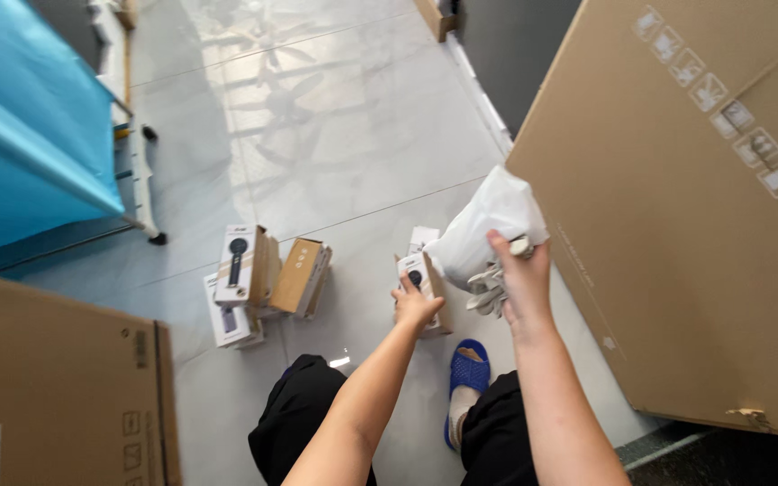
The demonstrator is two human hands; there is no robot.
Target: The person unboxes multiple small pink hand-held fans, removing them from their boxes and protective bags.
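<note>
My left hand point(416, 306) grips a small product box point(424, 281) with a dark handheld device pictured on its front; it stands on the grey tiled floor beside another box point(422, 238) behind it. My right hand point(522, 270) is raised a little to the right and holds a white plastic bag point(488, 225) with a bundle of pale cable point(488, 290) hanging below it. Left of them, several similar boxes point(243, 265) stand and lean in a loose pile, one showing a brown cardboard side point(299, 274).
A very large cardboard carton point(695, 225) leans at the right. Another big carton point(56, 396) fills the lower left. A blue-covered rack on casters point(29, 135) stands upper left. My blue slipper point(468, 373) and dark trousers show at the bottom.
</note>
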